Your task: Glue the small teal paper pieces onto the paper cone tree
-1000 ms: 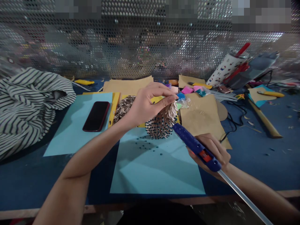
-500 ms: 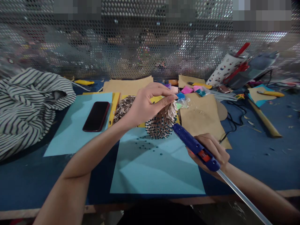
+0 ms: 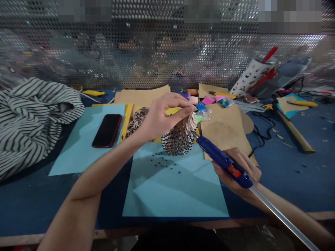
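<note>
My left hand [image 3: 159, 116] has its thumb and fingertips pinched at the top of a rounded craft piece [image 3: 176, 141], covered in overlapping pale seed shells with many teal dots on its lower part. Wrapped in my right hand [image 3: 248, 167] is a blue glue gun [image 3: 216, 151], its metal nozzle against or very near the piece's right side. A long clear glue stick [image 3: 278, 211] juts from its back end. Several loose teal beads [image 3: 163, 164] lie on a light blue sheet [image 3: 172, 198] below the piece. Behind my left wrist is a pile of striped seed shells [image 3: 136, 122].
On the left, a phone [image 3: 108, 130] rests on another blue sheet [image 3: 70, 153], beside striped cloth [image 3: 31, 122]. Brown paper [image 3: 225, 129], colourful packets [image 3: 208, 100], a black cord [image 3: 258, 134] and a tumbler [image 3: 251, 75] are at right. Perforated metal [image 3: 146, 45] stands behind.
The glue gun in my right hand has shifted slightly right and down, its nozzle now showing more beside the craft piece. My left hand has barely moved.
</note>
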The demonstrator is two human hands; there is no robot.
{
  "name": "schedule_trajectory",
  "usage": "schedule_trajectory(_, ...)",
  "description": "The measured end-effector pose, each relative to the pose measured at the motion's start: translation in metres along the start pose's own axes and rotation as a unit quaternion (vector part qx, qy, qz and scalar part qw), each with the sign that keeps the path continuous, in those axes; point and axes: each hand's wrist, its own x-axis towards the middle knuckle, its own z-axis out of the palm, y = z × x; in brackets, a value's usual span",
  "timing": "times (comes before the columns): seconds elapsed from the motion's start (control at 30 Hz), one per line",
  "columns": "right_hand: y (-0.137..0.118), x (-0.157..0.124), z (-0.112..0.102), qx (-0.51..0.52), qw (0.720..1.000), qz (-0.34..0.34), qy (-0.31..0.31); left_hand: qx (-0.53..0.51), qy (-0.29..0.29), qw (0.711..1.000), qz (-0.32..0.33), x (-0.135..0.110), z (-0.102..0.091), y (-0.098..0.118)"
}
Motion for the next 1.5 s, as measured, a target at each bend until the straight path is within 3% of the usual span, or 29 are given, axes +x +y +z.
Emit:
schedule_trajectory(0.63,0.003,-0.005,0.001,0.009,1.000,0.011,-0.018,-0.011,0.000,1.000,-0.004,0.000,0.000,-0.001)
schedule_trajectory(1.13,0.003,0.001,-0.001,0.006,1.000,0.006,0.014,-0.018,0.025,1.000,0.001,0.000,0.001,-0.001)
schedule_trajectory(1.5,0.004,0.009,0.001,0.005,0.999,0.046,0.004,-0.028,0.016,0.999,0.008,0.000,0.001,0.001)
